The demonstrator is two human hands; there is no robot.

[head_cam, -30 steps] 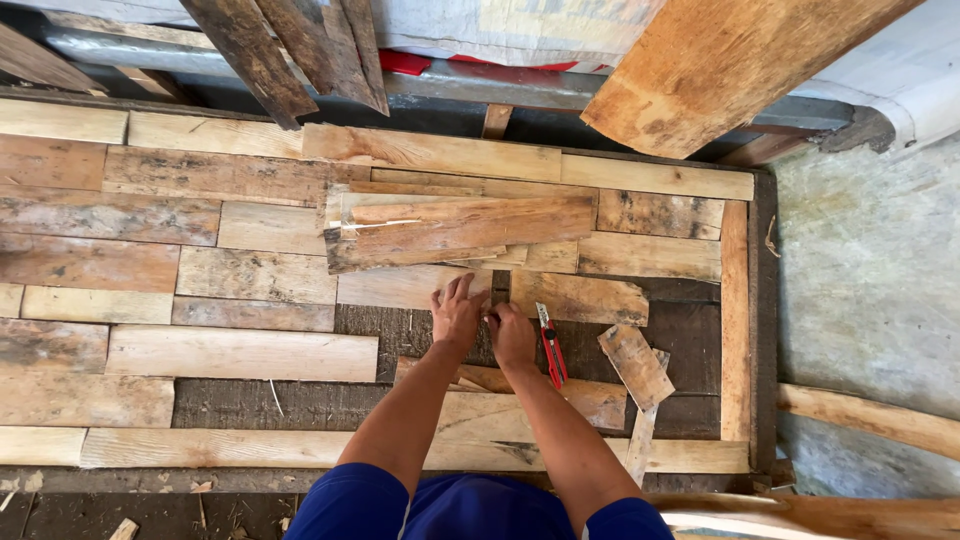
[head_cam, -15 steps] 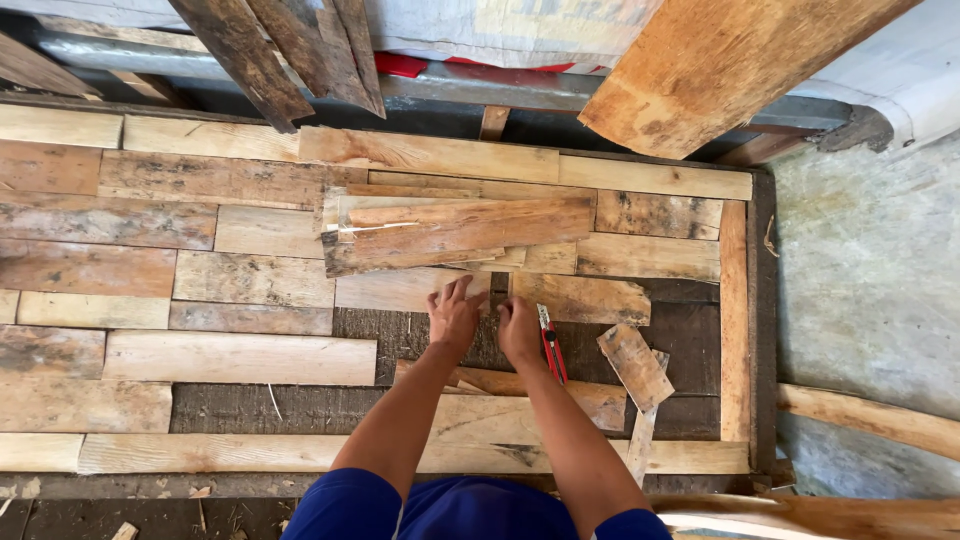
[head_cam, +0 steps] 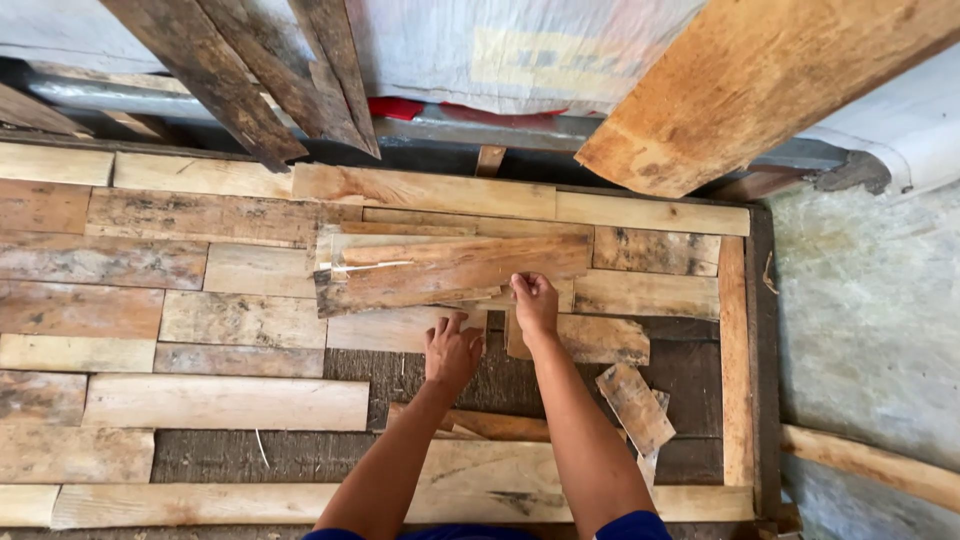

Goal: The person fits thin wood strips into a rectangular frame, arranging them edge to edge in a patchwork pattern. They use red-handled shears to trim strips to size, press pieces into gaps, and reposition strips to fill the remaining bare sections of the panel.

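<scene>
Most of the panel point(head_cam: 230, 320) is planked; left hand point(head_cam: 452, 352) rests flat, right hand point(head_cam: 534, 302) fingers pinched on a loose board point(head_cam: 450, 270), dark gaps left uncovered

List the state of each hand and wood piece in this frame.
left hand: open, flat on the dark panel
right hand: fingers curled at the loose plank's edge
loose plank: lying skewed over fitted boards
short offcut: lying loose, tilted
</scene>
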